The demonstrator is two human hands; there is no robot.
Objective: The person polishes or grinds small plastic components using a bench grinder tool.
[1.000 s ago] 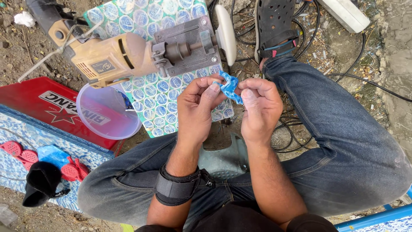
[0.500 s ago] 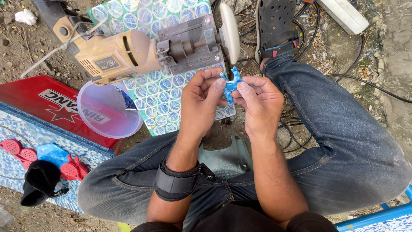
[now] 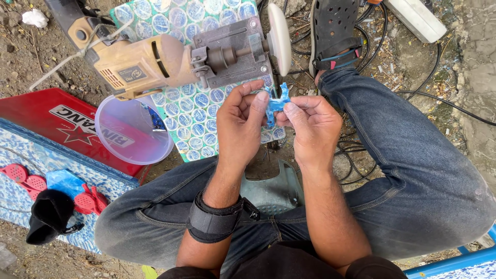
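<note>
Both of my hands pinch a small blue plastic piece [image 3: 276,102] with irregular prongs. My left hand [image 3: 242,120] grips its left side with thumb and fingers, and my right hand [image 3: 311,124] holds its right side. The piece sits just below the white round buffing wheel [image 3: 280,32] of a tan electric drill [image 3: 139,62] clamped in a grey metal mount [image 3: 232,51]. A black wrist brace [image 3: 214,221] wraps my left forearm. I sit cross-legged in blue jeans.
A clear round plastic bowl [image 3: 132,129] lies to the left on a red printed board [image 3: 46,116]. Red and blue plastic pieces [image 3: 57,186] and a black cloth [image 3: 49,214] rest on a patterned sheet. Black cables [image 3: 413,82], a sandalled foot [image 3: 333,31] and a white power strip [image 3: 416,18] lie at the upper right.
My hands have carried the blue piece up and toward the buffing wheel, turning it between the fingers. The view has shifted slightly.
</note>
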